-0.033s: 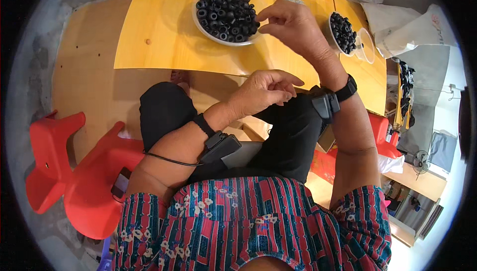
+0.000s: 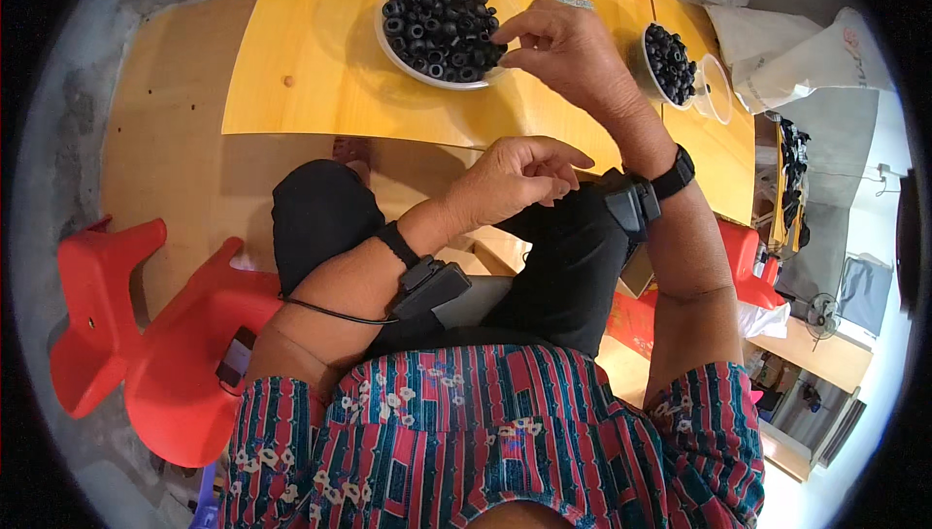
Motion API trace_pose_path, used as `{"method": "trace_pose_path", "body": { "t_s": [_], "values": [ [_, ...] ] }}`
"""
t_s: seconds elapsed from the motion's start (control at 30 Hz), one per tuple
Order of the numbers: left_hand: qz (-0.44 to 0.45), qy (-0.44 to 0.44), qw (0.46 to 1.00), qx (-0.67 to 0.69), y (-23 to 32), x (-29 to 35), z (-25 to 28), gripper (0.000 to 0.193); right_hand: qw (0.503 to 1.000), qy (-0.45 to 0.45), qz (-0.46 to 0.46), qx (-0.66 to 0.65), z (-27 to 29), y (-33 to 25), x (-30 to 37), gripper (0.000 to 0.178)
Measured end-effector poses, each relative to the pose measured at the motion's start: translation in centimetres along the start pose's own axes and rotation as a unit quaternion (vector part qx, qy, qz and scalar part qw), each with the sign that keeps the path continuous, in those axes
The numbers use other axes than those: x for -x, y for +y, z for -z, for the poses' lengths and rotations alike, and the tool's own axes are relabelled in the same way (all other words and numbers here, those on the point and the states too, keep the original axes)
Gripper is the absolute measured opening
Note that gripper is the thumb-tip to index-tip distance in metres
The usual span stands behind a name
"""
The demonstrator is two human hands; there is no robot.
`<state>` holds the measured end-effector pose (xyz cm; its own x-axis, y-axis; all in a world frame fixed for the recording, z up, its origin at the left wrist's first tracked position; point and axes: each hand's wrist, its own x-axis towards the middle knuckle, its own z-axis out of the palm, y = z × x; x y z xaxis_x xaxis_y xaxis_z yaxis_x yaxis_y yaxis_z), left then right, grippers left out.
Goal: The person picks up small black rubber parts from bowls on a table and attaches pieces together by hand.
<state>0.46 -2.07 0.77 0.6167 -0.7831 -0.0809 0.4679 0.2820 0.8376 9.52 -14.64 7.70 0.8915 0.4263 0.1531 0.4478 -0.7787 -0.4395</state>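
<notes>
Your bowl (image 2: 452, 85) and tub (image 2: 649, 76) hold black pieces (image 2: 439, 26); right hand (image 2: 571, 51), fingers slightly parted, at bowl's edge; left hand (image 2: 507, 180) half-curled; any grip unclear.

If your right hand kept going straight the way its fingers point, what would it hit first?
Probably the black ring-like pieces at the right side of the pale bowl; the right hand may already touch them, since depth is unclear.

Bright table (image 2: 282, 58), soft shadows, dark fisheye edges
</notes>
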Motion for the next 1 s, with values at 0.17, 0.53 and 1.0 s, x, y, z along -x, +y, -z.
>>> {"method": "trace_pose_path", "body": {
  "t_s": [0.17, 0.53, 1.0],
  "values": [
    [-0.079, -0.008, 0.996, -0.031, -1.8, -0.7, 0.5, 0.040, 0.993, -0.016, 0.015, 0.120, -1.0, -1.3, -0.8, 0.018],
    [-0.049, 0.017, 0.999, 0.010, -0.4, -0.4, 0.4, 0.032, 0.985, -0.088, 0.028, 0.147, -0.9, -1.0, -1.5, 0.022],
    [-0.120, 0.133, 0.968, 0.174, 1.2, -0.5, 0.6, 0.026, 0.762, 0.062, -0.164, -0.624, 0.4, 0.0, 7.4, 0.028]
  ]
}}
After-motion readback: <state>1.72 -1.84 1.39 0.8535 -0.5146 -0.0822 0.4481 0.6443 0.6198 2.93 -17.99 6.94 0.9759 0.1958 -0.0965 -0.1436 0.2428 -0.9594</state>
